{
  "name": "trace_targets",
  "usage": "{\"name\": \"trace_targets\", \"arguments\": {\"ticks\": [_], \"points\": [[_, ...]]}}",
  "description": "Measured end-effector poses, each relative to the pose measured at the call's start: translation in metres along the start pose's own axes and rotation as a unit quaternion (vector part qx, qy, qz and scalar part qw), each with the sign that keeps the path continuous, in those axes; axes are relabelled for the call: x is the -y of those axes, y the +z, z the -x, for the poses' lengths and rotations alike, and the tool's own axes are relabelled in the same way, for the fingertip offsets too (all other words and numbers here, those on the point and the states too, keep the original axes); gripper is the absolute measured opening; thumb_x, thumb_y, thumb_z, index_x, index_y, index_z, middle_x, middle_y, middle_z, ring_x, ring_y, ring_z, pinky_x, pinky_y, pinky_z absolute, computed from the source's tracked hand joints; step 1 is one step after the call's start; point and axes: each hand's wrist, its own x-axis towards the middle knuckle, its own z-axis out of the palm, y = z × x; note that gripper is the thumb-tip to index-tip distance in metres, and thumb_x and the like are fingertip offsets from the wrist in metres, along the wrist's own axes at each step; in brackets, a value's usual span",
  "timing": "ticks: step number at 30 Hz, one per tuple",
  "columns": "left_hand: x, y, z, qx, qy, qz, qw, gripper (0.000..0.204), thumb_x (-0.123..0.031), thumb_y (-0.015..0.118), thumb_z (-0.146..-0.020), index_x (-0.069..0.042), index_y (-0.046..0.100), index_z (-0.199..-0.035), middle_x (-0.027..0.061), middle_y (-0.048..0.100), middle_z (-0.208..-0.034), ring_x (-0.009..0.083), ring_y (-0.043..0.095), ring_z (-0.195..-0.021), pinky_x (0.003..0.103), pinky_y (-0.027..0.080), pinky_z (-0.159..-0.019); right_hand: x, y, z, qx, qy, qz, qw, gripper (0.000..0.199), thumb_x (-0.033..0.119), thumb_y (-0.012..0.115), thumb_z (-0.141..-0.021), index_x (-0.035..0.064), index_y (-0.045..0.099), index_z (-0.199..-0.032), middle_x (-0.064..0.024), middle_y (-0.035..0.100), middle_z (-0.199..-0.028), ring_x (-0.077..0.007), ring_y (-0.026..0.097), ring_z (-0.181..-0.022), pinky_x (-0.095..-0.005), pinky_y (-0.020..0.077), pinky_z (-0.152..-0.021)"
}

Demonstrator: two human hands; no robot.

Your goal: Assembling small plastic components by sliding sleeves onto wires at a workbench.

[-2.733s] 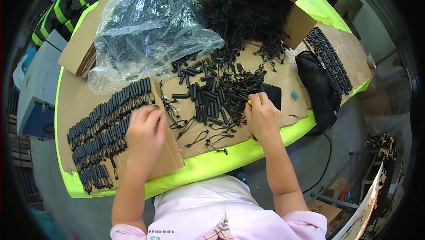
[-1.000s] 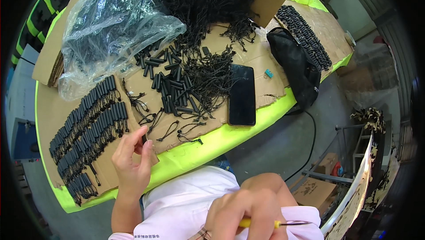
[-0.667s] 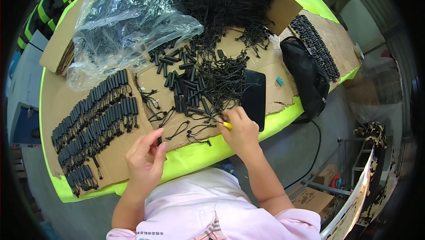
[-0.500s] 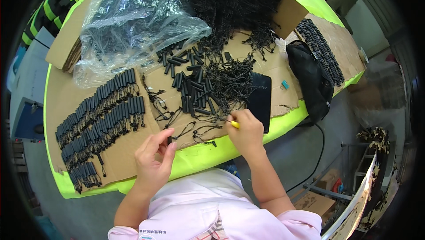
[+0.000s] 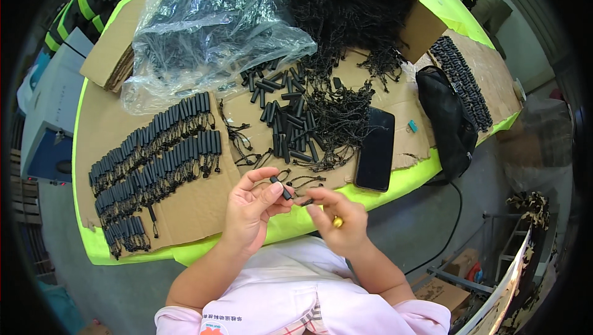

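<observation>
The left hand (image 5: 250, 211) pinches a short black plastic tube (image 5: 283, 189) between thumb and curled forefinger, the other fingers loosely bent. The right hand (image 5: 336, 224) meets it from the other side, fingertips closed on a thin black cord loop (image 5: 307, 200) at the tube's end, with a small yellow object (image 5: 337, 222) tucked against the palm. Both hands hover just above the near edge of the brown cardboard sheet (image 5: 185, 211) covering the bright yellow-green table (image 5: 296, 224). Just beyond lie a loose pile of black tubes and tangled cords (image 5: 302, 125), a black smartphone (image 5: 375, 148) lying flat to its right, and neat rows of finished tubes (image 5: 154, 162) to the left
</observation>
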Motion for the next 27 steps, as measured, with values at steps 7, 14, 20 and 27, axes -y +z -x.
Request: {"name": "trace_targets", "arguments": {"ticks": [7, 14, 20, 27], "points": [[0.002, -0.002, 0.004, -0.016, 0.017, 0.029, 0.999, 0.025, -0.006, 0.059, -0.083, -0.004, 0.047, -0.105, 0.0142, 0.063, -0.087, 0.0149, 0.063, -0.070, 0.024, 0.054, -0.064, -0.001, 0.012, -0.006, -0.054, -0.142, 0.036, 0.988, 0.029, -0.005, 0.060, -0.077, -0.0033, 0.051, -0.104, -0.0112, 0.066, -0.086, -0.0079, 0.050, -0.046, -0.0219, 0.0459, -0.050], [0.005, 0.001, 0.008, 0.000, 0.002, 0.054, 0.999, 0.026, -0.004, 0.060, -0.082, -0.003, 0.045, -0.103, 0.0144, 0.064, -0.088, 0.0161, 0.063, -0.072, 0.027, 0.054, -0.068, -0.013, 0.016, -0.006, -0.106, -0.239, 0.163, 0.951, 0.027, -0.002, 0.065, -0.074, 0.0001, 0.054, -0.098, -0.0088, 0.060, -0.068, -0.0189, 0.054, -0.046, -0.0267, 0.0425, -0.043], [0.009, 0.004, 0.008, -0.022, 0.038, 0.032, 0.999, 0.027, -0.004, 0.061, -0.082, -0.002, 0.045, -0.103, 0.0127, 0.063, -0.086, 0.0155, 0.062, -0.073, 0.026, 0.053, -0.068, -0.009, 0.015, -0.006, -0.098, -0.270, 0.216, 0.933, 0.025, 0.001, 0.067, -0.072, 0.0016, 0.055, -0.095, -0.0083, 0.059, -0.066, -0.0190, 0.053, -0.045, -0.0281, 0.0403, -0.041], [0.013, 0.004, 0.007, -0.017, 0.076, -0.032, 0.996, 0.030, -0.005, 0.063, -0.081, 0.001, 0.050, -0.108, 0.0119, 0.063, -0.085, 0.0133, 0.061, -0.072, 0.024, 0.051, -0.067, -0.014, 0.012, -0.008, -0.040, -0.193, 0.092, 0.976, 0.018, 0.003, 0.067, -0.075, 0.0013, 0.056, -0.089, -0.0082, 0.059, -0.064, -0.0194, 0.056, -0.047, -0.0263, 0.0431, -0.044]]}}
